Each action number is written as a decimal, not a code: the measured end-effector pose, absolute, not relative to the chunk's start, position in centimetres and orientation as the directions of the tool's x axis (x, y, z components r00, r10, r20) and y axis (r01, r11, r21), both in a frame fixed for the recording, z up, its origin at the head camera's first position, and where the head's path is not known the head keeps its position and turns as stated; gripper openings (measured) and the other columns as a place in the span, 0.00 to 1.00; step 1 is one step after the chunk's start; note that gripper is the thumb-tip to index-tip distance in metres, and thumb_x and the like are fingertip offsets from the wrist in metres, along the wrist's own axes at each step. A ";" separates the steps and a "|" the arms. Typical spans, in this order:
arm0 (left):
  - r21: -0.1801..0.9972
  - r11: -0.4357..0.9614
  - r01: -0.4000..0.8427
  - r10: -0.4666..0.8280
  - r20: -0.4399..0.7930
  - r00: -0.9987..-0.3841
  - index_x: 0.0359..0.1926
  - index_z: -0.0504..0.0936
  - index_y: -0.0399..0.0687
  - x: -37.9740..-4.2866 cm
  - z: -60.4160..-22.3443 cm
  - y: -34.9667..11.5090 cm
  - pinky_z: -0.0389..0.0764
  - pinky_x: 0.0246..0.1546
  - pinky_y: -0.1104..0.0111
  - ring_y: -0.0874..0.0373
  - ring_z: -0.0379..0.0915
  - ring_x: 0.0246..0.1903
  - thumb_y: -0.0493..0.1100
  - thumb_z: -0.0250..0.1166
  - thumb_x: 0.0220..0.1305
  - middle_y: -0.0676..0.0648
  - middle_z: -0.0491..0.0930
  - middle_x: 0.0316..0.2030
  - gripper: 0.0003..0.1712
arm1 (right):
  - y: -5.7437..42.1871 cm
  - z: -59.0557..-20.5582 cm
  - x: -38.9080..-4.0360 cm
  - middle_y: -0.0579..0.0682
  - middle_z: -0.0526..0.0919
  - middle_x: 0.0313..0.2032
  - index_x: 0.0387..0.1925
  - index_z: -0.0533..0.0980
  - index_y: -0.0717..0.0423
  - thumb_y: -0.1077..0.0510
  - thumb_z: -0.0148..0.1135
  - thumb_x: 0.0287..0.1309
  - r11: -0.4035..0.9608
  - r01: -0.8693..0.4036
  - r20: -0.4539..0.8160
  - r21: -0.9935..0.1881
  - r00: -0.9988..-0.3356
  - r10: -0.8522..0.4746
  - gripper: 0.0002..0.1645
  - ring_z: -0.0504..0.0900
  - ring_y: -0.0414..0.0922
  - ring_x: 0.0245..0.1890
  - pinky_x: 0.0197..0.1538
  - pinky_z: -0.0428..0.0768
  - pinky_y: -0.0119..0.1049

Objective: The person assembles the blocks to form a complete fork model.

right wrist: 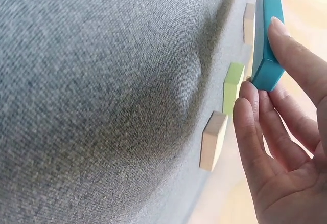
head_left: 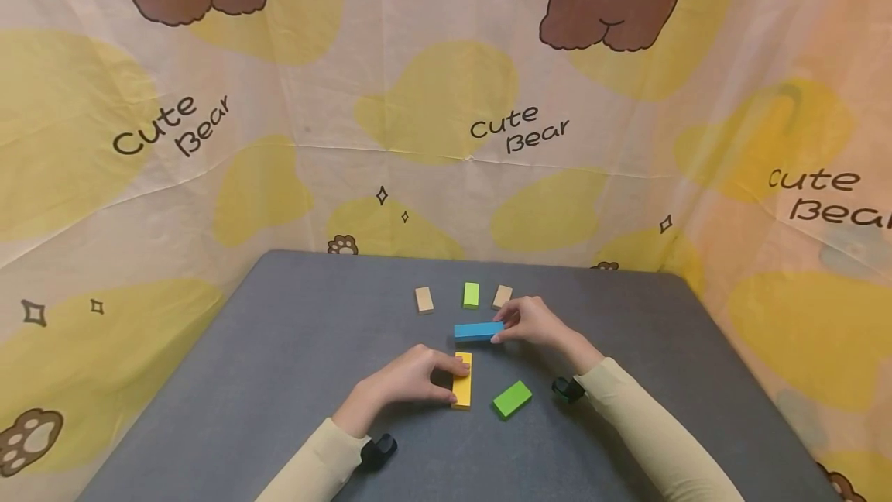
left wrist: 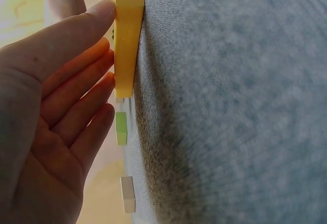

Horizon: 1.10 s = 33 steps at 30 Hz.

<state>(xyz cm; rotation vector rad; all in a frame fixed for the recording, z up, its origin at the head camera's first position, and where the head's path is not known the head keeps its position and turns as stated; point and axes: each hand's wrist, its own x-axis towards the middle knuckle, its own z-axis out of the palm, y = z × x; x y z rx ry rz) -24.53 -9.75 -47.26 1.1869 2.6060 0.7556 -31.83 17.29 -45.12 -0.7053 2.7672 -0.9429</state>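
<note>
In the head view my left hand (head_left: 411, 376) holds a yellow block (head_left: 462, 393) that lies lengthwise away from me. Its thumb is at the near left edge and its fingertips reach over the far part. The left wrist view shows the thumb and fingertips along the upper edge of this yellow block (left wrist: 127, 45). Farther out, my right hand (head_left: 536, 324) pinches the right end of a long blue block (head_left: 474, 332) lying crosswise. The right wrist view has the thumb on one face of the blue block (right wrist: 269, 35), other fingers at its end.
A green block (head_left: 512, 400) lies askew right of the yellow one. Beyond the blue block stand a light-green block (head_left: 471, 295) and two wooden blocks, one left (head_left: 424, 300), one right (head_left: 502, 297) close to my right fingers. The grey table (head_left: 279, 378) ends at a patterned cloth (head_left: 418, 99).
</note>
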 end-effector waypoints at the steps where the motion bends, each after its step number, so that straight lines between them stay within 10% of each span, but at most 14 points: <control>1: 0.516 0.552 0.655 0.746 0.045 -0.664 0.57 0.81 0.59 -24.6 -47.3 -9.7 0.77 0.59 0.68 0.67 0.77 0.57 0.53 0.71 0.55 0.62 0.82 0.54 0.26 | 17.2 -45.1 -31.9 0.48 0.87 0.36 0.38 0.84 0.52 0.45 0.78 0.40 0.695 -0.390 0.024 -0.604 -0.880 -0.473 0.23 0.83 0.36 0.32 0.38 0.84 0.31; 33: 0.529 0.557 0.640 0.742 0.029 -0.670 0.57 0.81 0.58 -24.5 -47.2 -9.7 0.77 0.60 0.66 0.66 0.76 0.58 0.52 0.71 0.55 0.62 0.82 0.54 0.27 | 15.6 -45.7 -32.3 0.43 0.85 0.30 0.33 0.84 0.49 0.44 0.78 0.39 0.722 -0.410 -0.039 -0.558 -0.855 -0.516 0.20 0.79 0.36 0.30 0.36 0.80 0.28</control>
